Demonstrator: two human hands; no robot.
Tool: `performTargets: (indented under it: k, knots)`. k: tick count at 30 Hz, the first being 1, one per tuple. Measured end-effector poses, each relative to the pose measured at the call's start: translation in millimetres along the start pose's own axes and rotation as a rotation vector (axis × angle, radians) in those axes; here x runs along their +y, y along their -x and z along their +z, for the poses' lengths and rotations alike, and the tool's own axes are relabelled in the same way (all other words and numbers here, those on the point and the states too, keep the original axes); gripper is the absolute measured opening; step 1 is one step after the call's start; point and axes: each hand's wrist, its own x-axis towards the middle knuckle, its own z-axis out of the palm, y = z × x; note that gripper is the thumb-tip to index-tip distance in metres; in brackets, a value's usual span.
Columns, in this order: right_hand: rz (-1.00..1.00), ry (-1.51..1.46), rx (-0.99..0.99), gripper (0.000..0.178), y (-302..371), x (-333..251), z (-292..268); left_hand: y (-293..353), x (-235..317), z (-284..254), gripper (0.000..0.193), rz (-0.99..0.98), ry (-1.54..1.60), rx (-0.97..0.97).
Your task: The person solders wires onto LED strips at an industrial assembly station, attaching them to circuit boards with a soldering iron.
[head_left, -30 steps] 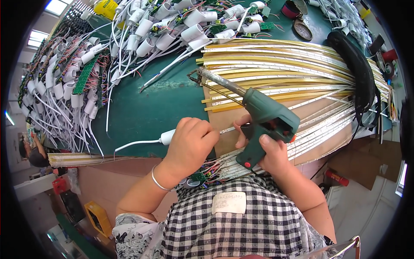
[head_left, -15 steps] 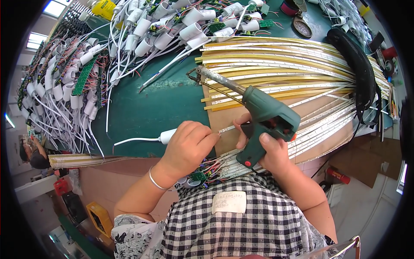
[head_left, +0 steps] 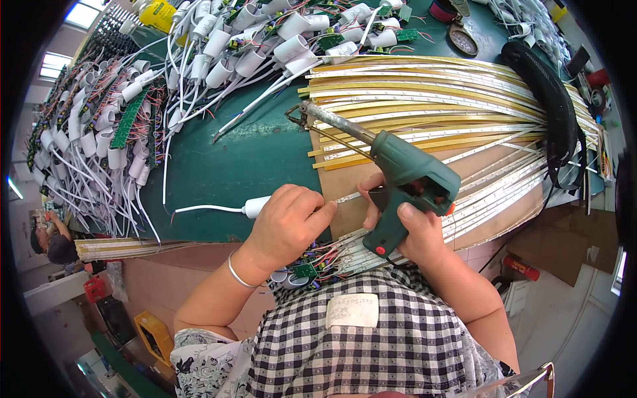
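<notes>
My right hand grips a green soldering gun, index finger at its trigger. The gun's metal barrel points up and left, and its tip is over the table, away from my left hand. My left hand is closed over a white plastic tube with a white cable running left. Thumb and forefinger of that hand pinch at the end of a narrow white LED strip; what lies between the fingertips is hidden. The strip passes behind the gun.
Yellow-edged LED strips fan across brown cardboard, under a black bag-like weight. White tubes with cables and circuit boards pile up at the left and back. A small round dish stands far right. Finished-looking boards hang near my apron.
Both hands and the soldering gun stay nearly in place. The white tube and its cable have shifted very slightly left. At the far left edge, another person has moved a little.
</notes>
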Motion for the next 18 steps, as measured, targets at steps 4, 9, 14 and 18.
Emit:
performTargets:
  k: [4, 9, 14, 18]
  knots:
    - [0.003, 0.028, -0.005, 0.066, -0.6, -2.3, 0.6, 0.2, -0.8, 0.6, 0.015, 0.021, -0.025, 0.004]
    - [0.031, 0.048, 0.0, 0.065, 0.7, -3.1, -1.7, -1.9, 1.1, -0.7, 0.014, 0.062, -0.07, 0.003]
    - [0.026, 0.039, 0.042, 0.07, 17.1, -19.9, 5.9, -0.3, -1.2, 0.9, 0.012, 0.084, -0.083, -0.01]
    - [-0.005, 0.324, 0.036, 0.067, 63.8, -37.4, -13.6, 3.6, -1.4, 1.3, 0.02, 0.075, -0.061, 0.002]
